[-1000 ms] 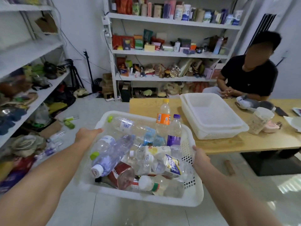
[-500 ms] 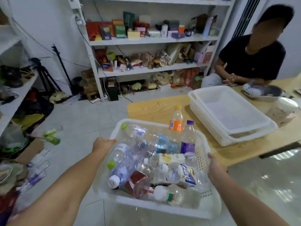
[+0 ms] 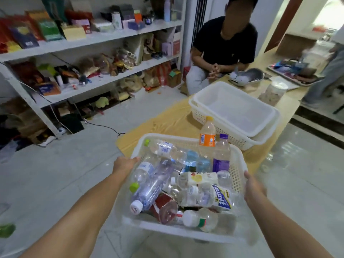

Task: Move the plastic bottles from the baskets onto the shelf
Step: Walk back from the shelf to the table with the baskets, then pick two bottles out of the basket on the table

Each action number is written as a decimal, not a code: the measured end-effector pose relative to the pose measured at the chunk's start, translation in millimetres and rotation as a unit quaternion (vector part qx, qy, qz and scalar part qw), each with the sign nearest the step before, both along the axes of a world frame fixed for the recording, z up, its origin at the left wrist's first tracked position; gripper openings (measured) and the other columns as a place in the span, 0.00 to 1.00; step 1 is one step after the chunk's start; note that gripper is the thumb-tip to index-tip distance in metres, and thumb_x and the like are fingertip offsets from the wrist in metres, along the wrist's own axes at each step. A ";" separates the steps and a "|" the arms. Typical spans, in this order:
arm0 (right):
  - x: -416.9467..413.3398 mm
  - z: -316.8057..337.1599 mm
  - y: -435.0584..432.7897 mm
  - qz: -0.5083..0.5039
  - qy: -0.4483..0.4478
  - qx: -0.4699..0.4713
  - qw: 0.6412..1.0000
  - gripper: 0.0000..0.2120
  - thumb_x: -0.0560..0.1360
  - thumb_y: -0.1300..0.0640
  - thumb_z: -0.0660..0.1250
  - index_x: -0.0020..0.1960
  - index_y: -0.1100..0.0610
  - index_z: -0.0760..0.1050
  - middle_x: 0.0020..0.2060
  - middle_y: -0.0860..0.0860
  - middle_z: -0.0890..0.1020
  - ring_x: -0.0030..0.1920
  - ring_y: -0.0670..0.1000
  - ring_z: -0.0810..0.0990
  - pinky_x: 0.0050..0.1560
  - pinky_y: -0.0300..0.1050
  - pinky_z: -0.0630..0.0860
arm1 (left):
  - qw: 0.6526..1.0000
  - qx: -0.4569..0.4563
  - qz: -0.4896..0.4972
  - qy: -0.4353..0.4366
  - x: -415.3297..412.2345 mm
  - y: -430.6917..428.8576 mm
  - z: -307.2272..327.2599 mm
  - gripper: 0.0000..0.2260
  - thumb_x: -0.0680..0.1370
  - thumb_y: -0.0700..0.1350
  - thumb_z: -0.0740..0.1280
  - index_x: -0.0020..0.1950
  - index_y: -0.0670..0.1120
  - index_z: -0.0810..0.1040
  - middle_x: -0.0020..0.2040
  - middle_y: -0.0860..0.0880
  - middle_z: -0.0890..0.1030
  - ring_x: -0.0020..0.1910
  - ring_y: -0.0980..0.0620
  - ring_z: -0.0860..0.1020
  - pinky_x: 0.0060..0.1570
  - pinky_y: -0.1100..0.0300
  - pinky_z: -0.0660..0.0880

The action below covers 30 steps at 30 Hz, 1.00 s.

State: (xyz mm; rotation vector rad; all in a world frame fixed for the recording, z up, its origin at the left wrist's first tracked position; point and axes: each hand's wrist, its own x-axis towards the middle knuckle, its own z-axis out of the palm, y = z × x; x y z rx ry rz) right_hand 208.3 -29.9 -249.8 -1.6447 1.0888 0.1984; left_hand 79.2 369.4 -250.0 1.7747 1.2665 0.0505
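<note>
Head view, lower half of the frame: left hand (image 3: 123,164) grips the left rim of a white basket (image 3: 178,229), fingers curled over the edge; right hand (image 3: 254,189) holds the right wall, thumb on the rim, remaining fingers hidden behind it. Basket is carried between both hands above the tiled floor (image 3: 55,174), at centre frame. Contents: plastic bottles (image 3: 186,194), mostly clear and lying in a loose heap, among them a white-capped bottle (image 3: 149,190) slanting toward the near left corner, a red bottle (image 3: 165,207) beneath it, and a green-capped bottle (image 3: 141,175) along the left wall. At the basket's far end, upright: an orange-labelled bottle (image 3: 207,138) and, just beside it, a purple-labelled bottle (image 3: 221,157). Beyond, right of centre: wooden worktop (image 3: 167,118) bearing two nested white baskets (image 3: 236,108) and a lidded jar (image 3: 273,92); whether the carried basket touches the worktop cannot be told. Upper left: white shelf (image 3: 104,40) crowded with boxes and packets. Upper centre: seated person (image 3: 225,45) in a dark shirt, hands clasped.
</note>
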 end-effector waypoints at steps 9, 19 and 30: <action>-5.2 2.3 34.6 -0.105 -0.011 0.003 0.994 0.33 0.66 0.44 0.76 0.61 0.66 0.75 0.57 0.63 0.80 0.53 0.62 0.81 0.55 0.54 0.77 | 0.995 0.001 -0.094 0.019 86.4 47.5 -0.3 0.31 0.73 0.55 0.73 0.65 0.34 0.73 0.63 0.35 0.77 0.58 0.37 0.77 0.51 0.52 0.73; 21.0 -3.3 97.4 -0.167 -0.013 -0.014 0.986 0.36 0.66 0.43 0.76 0.63 0.68 0.73 0.60 0.64 0.78 0.59 0.64 0.78 0.60 0.55 0.74 | 0.992 -0.003 -0.126 0.006 172.5 108.0 -0.2 0.30 0.71 0.53 0.75 0.62 0.32 0.75 0.61 0.34 0.78 0.59 0.37 0.77 0.53 0.52 0.72; 7.9 -4.5 183.8 -0.262 -0.021 -0.015 0.965 0.33 0.67 0.42 0.74 0.61 0.65 0.73 0.57 0.61 0.80 0.54 0.62 0.79 0.49 0.49 0.72 | 0.977 -0.022 -0.211 -0.002 244.2 173.6 6.4 0.32 0.72 0.55 0.74 0.64 0.32 0.74 0.63 0.35 0.77 0.61 0.36 0.76 0.57 0.50 0.73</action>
